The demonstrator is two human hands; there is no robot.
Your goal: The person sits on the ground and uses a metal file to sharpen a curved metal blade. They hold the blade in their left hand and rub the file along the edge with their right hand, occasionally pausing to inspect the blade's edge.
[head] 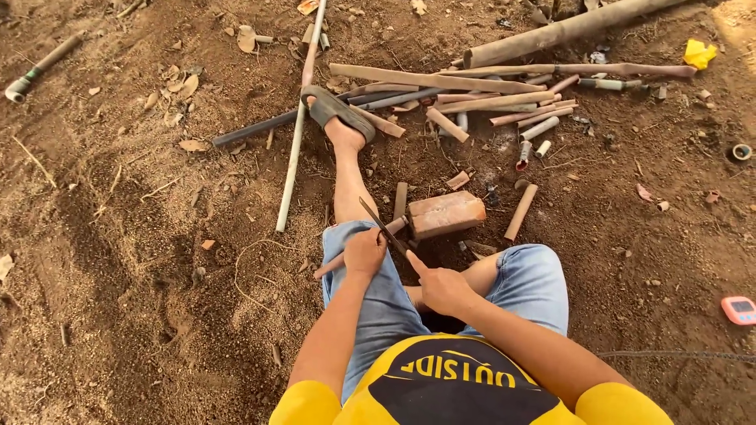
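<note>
Sitting on the bare dirt floor (pixel 118 260), left leg stretched out, sandal (pixel 339 110) resting on a long white pipe (pixel 293 149). Left hand (pixel 364 252) clenched around a short brown pipe (pixel 346 256), pinning it with its far end propped against the brick (pixel 446 212). Right hand (pixel 442 290) gripping the near end of a thin dark blade (pixel 382 224), index finger stretched along it, blade slanting up and away across the brown pipe just beside the left hand. Looking like the cutting step itself: blade laid across the work, piece braced at the brick, the cut seemingly in progress; not possible to tell how deep it has gone. Calling, by this reading, for steady back-and-forth strokes next, keeping the blade square to the brown pipe, left grip firm so the piece cannot roll, thumb well clear of the blade. Beyond the brick, lying scattered: a heap of cut pipes (pixel 488 98) in brown and grey, one thick pipe (pixel 567 30) at the top, a short offcut (pixel 520 211) right of the brick. Far right, a small pink gadget (pixel 739 309) on the ground, and a yellow scrap (pixel 698 53) up near the corner
</note>
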